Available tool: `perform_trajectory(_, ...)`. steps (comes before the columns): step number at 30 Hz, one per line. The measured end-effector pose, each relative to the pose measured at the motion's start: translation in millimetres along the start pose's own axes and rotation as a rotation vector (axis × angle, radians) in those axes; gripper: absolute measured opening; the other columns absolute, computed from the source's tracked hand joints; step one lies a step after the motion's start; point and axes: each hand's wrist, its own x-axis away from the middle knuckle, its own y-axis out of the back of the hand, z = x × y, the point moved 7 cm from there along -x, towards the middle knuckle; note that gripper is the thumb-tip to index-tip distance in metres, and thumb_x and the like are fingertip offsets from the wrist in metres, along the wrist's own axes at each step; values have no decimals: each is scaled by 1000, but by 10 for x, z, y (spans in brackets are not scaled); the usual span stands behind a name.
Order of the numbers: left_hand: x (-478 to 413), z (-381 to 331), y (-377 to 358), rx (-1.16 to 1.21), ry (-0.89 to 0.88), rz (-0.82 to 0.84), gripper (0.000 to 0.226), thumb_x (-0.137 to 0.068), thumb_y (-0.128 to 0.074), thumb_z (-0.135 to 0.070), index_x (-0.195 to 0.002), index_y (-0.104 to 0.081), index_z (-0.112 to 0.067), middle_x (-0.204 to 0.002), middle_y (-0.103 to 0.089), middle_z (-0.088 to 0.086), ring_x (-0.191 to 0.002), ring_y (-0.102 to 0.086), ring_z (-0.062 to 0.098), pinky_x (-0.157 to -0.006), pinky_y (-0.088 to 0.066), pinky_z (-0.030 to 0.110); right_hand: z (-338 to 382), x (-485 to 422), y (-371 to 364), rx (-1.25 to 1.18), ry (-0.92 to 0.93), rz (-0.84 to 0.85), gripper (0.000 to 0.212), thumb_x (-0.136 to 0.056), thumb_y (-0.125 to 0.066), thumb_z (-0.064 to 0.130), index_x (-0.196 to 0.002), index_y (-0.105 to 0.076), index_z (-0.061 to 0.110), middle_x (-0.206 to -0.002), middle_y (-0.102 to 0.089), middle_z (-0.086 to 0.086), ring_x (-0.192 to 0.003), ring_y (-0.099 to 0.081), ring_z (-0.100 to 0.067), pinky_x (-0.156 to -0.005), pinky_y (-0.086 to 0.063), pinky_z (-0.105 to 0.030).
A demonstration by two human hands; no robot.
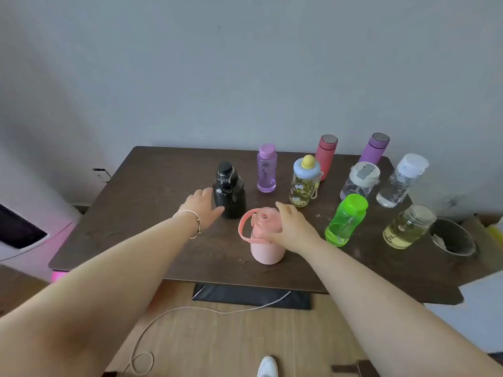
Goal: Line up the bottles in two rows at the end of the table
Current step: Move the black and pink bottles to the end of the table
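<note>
Hands work mid-table: right hand (292, 227) grips the pink bottle (266, 238), left hand (202, 204) spread against the black bottle (229, 190); both likely need shifting toward the far edge.

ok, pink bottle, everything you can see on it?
The pink bottle is squat, matte, opaque, plastic-looking, in pale pink. Its darker pink lid has a round cap on top and a loop carry handle swung toward the left. It stands upright near the table's front edge, nearest of all bottles. The right hand grips its lid and shoulder; nothing else touches it.
</note>
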Motion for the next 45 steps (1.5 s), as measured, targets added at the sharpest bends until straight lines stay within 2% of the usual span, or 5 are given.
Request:
perform_trajectory(7,-394,27,-205,257,144,-9,86,-87,-59,-50,-150,-13,-16,-154,-26,9,-134,-36,30,-104,-37,46,-138,-154,-252,-95,-40,-36,102,-65,-77,64,-145,-25,30,-141,-40,0,-122,-48,-19,-90,-47,-31)
perform_trajectory(13,-756,-9,-196,439,107,-61,78,-81,-66,-45,-144,-27,-19,-139,-47,5,-121,-49,30,-98,-44,46,-144,-173,-202,-256,-55,-71,86,-61,-82,58,-132,-41,35,-125,-47,11,-107,-49,-8,-78,-43,-22)
perform_trajectory(28,-1114,95,-230,604,4,-30,89,-70,-80,-42,-143,-29,-35,-136,-53,-5,-120,-52,23,-96,-43,34,-102,-187,-179,-412,-78,-104,74,-66,-84,49,-128,-45,40,-124,-51,17,-110,-50,-5,-77,-39,-13)
perform_trajectory(39,-1074,224,-222,651,23,-184,86,-61,-85,-46,-133,-41,-33,-127,-59,-9,-111,-54,15,-88,-42,27,-149,-333,-42,-478,-103,-164,67,-65,-85,42,-123,-53,36,-119,-57,13,-110,-53,-10,-84,-48,-29)
perform_trajectory(45,-871,565,-61,729,147,-299,86,-58,-85,-48,-132,-43,-35,-119,-57,-16,-106,-52,10,-90,-42,27,46,-598,27,-493,-66,-158,67,-64,-86,41,-122,-54,38,-118,-59,13,-109,-54,-12,-77,-44,-26)
